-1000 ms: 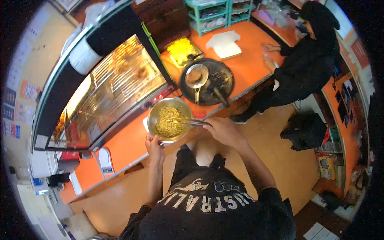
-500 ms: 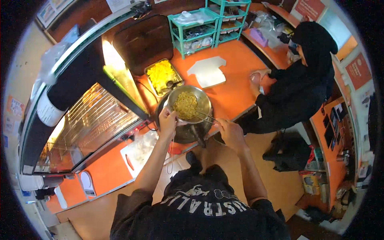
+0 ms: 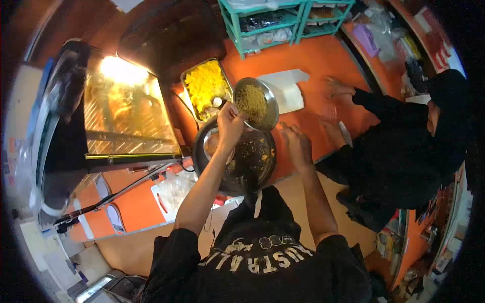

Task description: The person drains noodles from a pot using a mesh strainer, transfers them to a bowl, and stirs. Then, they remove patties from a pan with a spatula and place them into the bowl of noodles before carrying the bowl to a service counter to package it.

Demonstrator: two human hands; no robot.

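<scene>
My left hand [image 3: 231, 123] is closed on the near left rim of a metal bowl [image 3: 273, 108]. The bowl is tilted and holds a heap of yellowish-brown noodles [image 3: 251, 103]. Below it sits a dark wok [image 3: 247, 169] with food bits stuck inside and its handle toward me. To the bowl's right is my right hand [image 3: 297, 144], its fingers partly curled and smeared; whether it holds something does not show. A rectangular tray of yellow food [image 3: 204, 83] stands beyond my left hand, a dark-handled utensil in it. White paper [image 3: 288, 91] lies right of the bowl.
A lit glass display cabinet [image 3: 129, 111] stands at the left. Green shelves [image 3: 262, 30] stand at the back. A person in black [image 3: 394, 146] is at the right, both hands over the orange counter [image 3: 328, 108]. A plastic bag [image 3: 177, 189] lies near the wok.
The bowl has moved right and tilted, uncovering more of the wok. The tongs seen at my right hand earlier no longer show clearly. The other person's hands have spread apart over the counter.
</scene>
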